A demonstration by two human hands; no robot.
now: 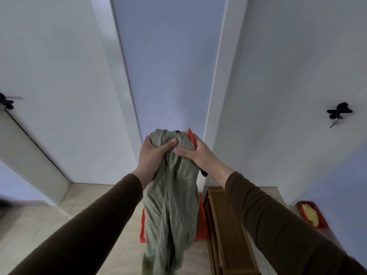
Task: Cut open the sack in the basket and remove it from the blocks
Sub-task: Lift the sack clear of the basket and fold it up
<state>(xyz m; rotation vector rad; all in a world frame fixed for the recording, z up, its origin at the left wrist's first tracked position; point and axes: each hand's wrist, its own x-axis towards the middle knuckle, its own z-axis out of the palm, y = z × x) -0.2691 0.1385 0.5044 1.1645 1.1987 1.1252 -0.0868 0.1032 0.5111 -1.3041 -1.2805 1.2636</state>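
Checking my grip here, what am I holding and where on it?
Both hands, left hand and right hand, grip the sack by its bunched top; the right also holds a red tool.

The sack (170,205) was a limp, creased olive-green cloth, hanging full length with its bunched top raised well above the basket (199,225) and its lower end trailing down in front of it. The basket was red plastic with slatted walls, standing on the floor directly behind the sack, only its two side edges showing. Blocks could not be seen.
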